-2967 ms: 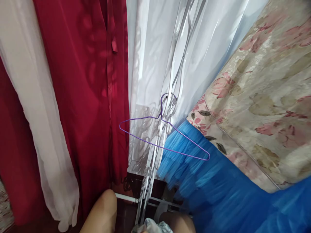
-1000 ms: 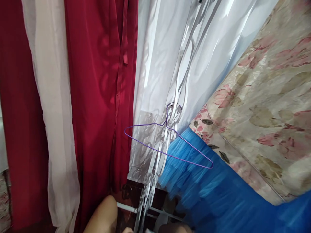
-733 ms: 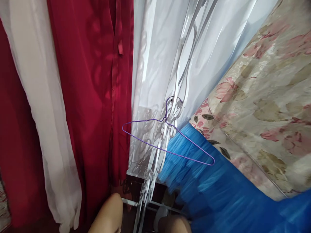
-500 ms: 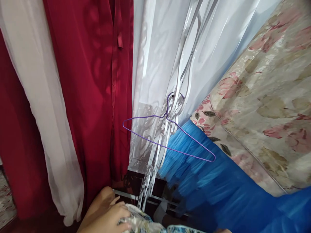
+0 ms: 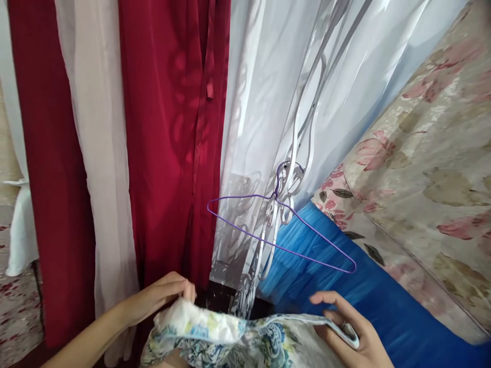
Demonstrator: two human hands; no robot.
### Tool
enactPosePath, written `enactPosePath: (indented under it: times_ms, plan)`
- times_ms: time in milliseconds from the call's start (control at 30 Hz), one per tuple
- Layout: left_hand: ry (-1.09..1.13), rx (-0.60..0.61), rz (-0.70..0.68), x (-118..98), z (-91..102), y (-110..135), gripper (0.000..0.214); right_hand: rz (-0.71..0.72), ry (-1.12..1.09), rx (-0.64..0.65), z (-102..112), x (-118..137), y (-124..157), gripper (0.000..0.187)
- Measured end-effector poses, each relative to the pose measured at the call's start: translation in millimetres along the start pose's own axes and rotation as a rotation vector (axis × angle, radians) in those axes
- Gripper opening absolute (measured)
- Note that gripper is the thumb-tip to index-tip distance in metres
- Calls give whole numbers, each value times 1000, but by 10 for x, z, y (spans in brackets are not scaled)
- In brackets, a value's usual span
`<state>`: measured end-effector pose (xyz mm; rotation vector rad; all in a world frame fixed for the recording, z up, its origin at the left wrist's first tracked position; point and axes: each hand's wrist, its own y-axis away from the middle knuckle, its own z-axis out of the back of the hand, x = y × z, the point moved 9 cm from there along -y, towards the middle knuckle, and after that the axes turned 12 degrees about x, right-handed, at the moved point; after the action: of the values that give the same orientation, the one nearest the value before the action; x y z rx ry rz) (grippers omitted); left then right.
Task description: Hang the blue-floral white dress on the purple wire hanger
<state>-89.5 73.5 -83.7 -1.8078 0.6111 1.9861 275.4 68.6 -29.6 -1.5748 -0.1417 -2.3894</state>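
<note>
At our far left hangs a small white cloth (image 5: 23, 230), then a dark red panel (image 5: 61, 204), a pale sheer strip (image 5: 107, 128) and a broad crimson cloth (image 5: 164, 128) with a loose tie down it. In front of the crimson cloth's lower part, our left hand (image 5: 164, 292) is narrowed, its fingertips bunched on the upper left part of the floral cloth (image 5: 218, 327). That cloth, white with blue and yellow flowers, spans the bottom of our view between both hands, its lower part cut off. Behind it stands the white frame (image 5: 295, 135), with white drapery (image 5: 261, 128) behind. The purple hanger (image 5: 275, 195) is at the frame, bare, its hook apparently caught on the bars; it is above the floral cloth and apart from our hands. Further right, in front of the blue fabric (image 5: 406, 317), our right hand (image 5: 356, 322) is half curled with the cloth's trimmed edge in it, the upper finger lifted away; how firm that hold is, we cannot tell. A large rose-printed drape (image 5: 422, 168) fills our right side. We judge the step in hand to be spreading the edge between our hands; the next move calls for a surer right-hand grip and even tension along the trim
</note>
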Motion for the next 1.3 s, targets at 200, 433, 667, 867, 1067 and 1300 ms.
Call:
enactPosePath:
  times_ms: [200,433,667,867,1067,1300]
  plan:
    - [-655,342,264,218,-221,-15,45,162,197,70,-175,491,-532,52]
    - [-1388,-138,220,-309,560,-342,15,141,490,186,-501,637,-1023,57]
    - [-1298,-401,-28,-1059,913,-456,26,143,490,80,-339,525,-1024,49]
    - [-1306,-440,-267,-1468,746,-443,34,155,516,-22,-193,572,-968,49]
    - [-1447,-338,-207,-1344,678,-344,29,222,433,-74,-231,601,-904,45]
    - [-1470,-487,-283,-1495,777,-143,20,268,275,-66,-319,675,-905,42]
